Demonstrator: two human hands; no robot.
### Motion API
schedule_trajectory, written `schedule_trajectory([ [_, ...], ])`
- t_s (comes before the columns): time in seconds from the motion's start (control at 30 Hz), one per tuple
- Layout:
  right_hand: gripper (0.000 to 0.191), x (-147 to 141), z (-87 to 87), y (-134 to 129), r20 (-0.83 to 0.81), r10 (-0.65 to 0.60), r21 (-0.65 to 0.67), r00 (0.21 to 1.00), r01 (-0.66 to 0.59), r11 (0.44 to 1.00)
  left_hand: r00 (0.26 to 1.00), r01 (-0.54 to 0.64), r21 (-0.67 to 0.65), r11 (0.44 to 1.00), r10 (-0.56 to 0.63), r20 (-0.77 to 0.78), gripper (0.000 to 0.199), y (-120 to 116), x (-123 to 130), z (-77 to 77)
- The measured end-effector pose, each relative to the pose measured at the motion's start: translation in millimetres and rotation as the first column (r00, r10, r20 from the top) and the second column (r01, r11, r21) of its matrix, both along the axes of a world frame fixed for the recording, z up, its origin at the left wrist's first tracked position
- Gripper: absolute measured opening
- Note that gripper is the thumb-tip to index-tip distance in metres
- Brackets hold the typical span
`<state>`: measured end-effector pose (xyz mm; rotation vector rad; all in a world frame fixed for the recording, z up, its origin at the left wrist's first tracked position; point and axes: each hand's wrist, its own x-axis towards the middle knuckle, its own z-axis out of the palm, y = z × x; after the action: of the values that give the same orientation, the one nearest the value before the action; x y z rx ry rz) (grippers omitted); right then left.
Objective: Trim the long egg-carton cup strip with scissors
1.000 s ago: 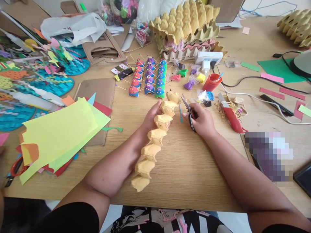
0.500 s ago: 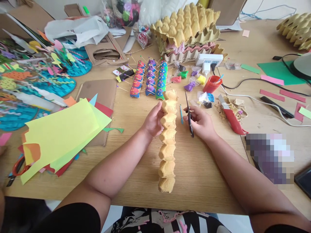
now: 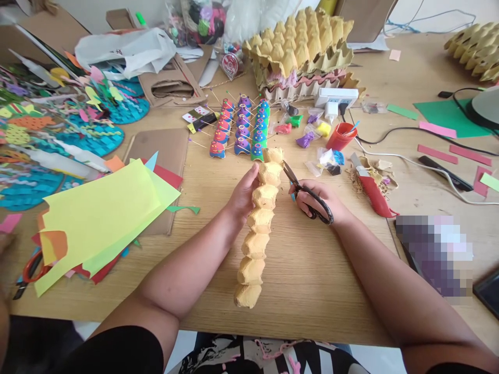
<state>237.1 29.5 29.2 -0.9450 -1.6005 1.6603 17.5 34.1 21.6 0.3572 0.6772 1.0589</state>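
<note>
My left hand is closed on a long yellow strip of egg carton, gripping it near its far end, with the thumb at its left side. The strip is a single row of several bumps, tilted so its near end points left. In my right hand is a pair of black-handled scissors. Their blades point up and left, with the tips at the strip's right edge near the far bumps. Whether the tips touch it I cannot tell. Beyond the strip stand painted egg-carton caterpillars in red, purple and green-blue rows, stuck with pins.
Yellow and green paper sheets lie at left, over cardboard. Stacked egg trays stand at the back. A red cup, bagged clay, a red-handled knife and a white power strip lie right of centre.
The scissors have turned from upright to slanting left, their tips now at the strip's edge. The egg-carton strip has tilted, its near end swinging left.
</note>
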Motion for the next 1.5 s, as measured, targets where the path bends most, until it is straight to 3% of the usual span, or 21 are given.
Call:
schedule_trajectory([
  [0.17,0.051,-2,0.6,-1,0.008,0.033,-0.012,0.999,-0.033,0.999,1.000,-0.030,-0.016,0.999,0.030,0.006,0.040,0,0,1.0],
  [0.33,0.052,-8,1.0,-2,0.019,-0.020,-0.040,1.000,0.021,0.999,0.999,-0.011,0.013,1.000,0.011,0.046,0.038,0,-1,0.5],
  [0.6,0.051,-10,-2.7,-2,0.019,-0.046,-0.095,0.999,0.048,0.994,0.996,0.004,-0.055,0.998,0.001,0.090,0.032,1,1,-2.7],
  [1.23,0.046,-13,-9.6,-1,0.073,-0.071,0.020,0.995,0.070,0.997,1.000,-0.001,0.088,0.996,0.001,-0.010,0.040,1,-2,-3.4],
  [1.5,0.043,-13,-12.8,-1,0.095,-0.080,0.075,0.992,0.073,0.995,0.998,-0.057,0.032,0.998,0.056,0.035,0.043,1,1,1.6],
])
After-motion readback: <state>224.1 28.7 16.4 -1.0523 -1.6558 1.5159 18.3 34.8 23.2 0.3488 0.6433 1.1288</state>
